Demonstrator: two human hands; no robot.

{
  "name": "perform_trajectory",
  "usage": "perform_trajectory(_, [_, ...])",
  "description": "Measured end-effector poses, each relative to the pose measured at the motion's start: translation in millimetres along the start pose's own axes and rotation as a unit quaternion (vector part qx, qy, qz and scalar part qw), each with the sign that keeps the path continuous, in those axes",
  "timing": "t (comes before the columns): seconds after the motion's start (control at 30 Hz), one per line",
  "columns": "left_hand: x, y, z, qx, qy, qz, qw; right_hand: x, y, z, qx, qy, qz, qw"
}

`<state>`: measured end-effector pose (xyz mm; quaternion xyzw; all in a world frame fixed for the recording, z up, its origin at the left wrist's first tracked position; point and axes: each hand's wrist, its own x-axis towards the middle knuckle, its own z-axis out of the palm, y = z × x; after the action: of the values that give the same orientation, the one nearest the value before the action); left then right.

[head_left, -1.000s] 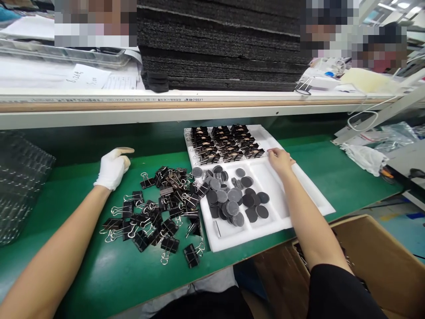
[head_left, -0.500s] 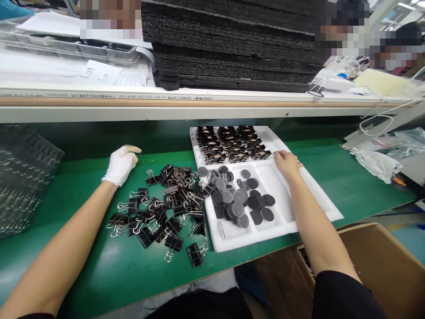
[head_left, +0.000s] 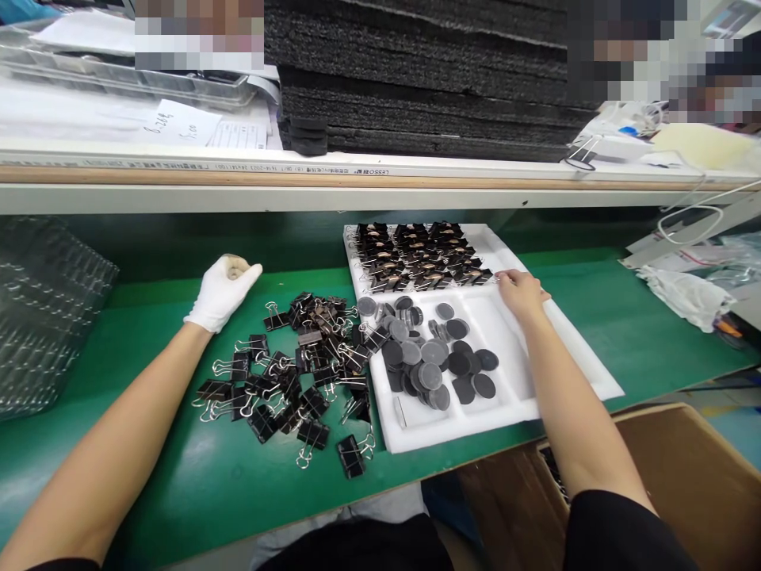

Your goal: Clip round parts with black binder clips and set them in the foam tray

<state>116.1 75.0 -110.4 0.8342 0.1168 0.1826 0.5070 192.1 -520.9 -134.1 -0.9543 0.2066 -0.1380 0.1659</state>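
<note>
My left hand (head_left: 223,293), in a white glove, hovers left of a pile of black binder clips (head_left: 309,361) on the green table. Its fingers are curled toward the thumb; what lies between them, if anything, cannot be made out. A white foam tray (head_left: 559,349) holds rows of clamped binder clips (head_left: 410,258) at its back and loose dark grey discs (head_left: 431,353) in its front pockets. My bare right hand (head_left: 521,293) is at the right end of the nearest clip row, fingers drawn together beside a clip. Its grasp is partly hidden.
A transparent plastic stack (head_left: 47,317) stands at the left. Above runs a white shelf (head_left: 333,194) bearing a tall pile of black foam sheets (head_left: 428,87) and papers. Plastic bags (head_left: 683,297) lie at the right. A cardboard box (head_left: 690,468) is below the table's front edge at right.
My left hand has turned and its fingers have curled in toward the thumb. My right hand stays at the clip row. The whole view has shifted slightly.
</note>
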Motion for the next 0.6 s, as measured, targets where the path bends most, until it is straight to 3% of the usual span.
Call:
perform_trajectory(0.13, [-4.4,3.6,-2.9,0.020,-0.008,0.049,0.999,-0.2,-1.2,-0.5,0.001,-0.002,0.004,1.000])
perform_trajectory(0.43, [-11.7,9.7,-3.7,0.100,-0.038,0.051,0.993,-1.6,-2.8,-1.5,0.007,0.000,0.003,1.000])
perform_trajectory(0.6, [-4.1,-0.7,-3.7,0.008,-0.059,0.030,0.998,-1.2,-2.2,-1.4,0.008,-0.002,0.002,1.000])
